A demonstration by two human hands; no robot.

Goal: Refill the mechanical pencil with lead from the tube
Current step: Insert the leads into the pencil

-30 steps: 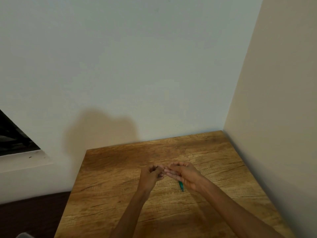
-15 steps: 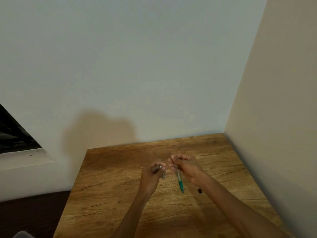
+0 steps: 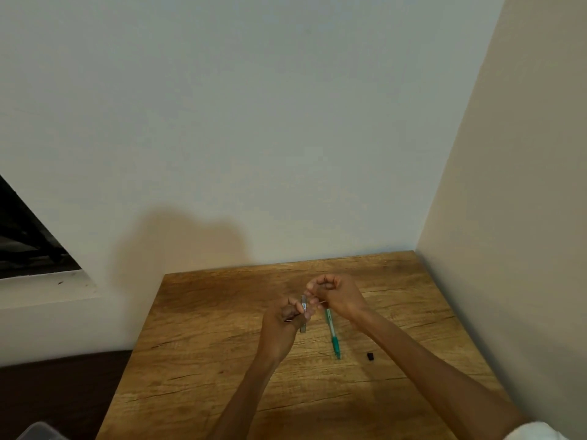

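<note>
My left hand (image 3: 284, 319) grips a slim grey lead tube (image 3: 303, 314), held roughly upright just above the wooden table (image 3: 222, 360). My right hand (image 3: 338, 295) is close to the tube's top, its fingers curled and pinching what looks like a thin lead (image 3: 321, 302). A green mechanical pencil (image 3: 332, 335) lies on the table below the right hand, tip pointing toward me. Its upper end is hidden by the right hand's fingers.
A small black cap (image 3: 370, 356) lies on the table right of the pencil's tip. Walls close off the table at the back and on the right (image 3: 508, 249). A clear plastic container's corner (image 3: 38, 431) shows at the bottom left.
The hands, joined a second ago, have drawn slightly apart. The tube now shows in my left hand, and the right hand has lifted back, uncovering the pencil and the black cap.
</note>
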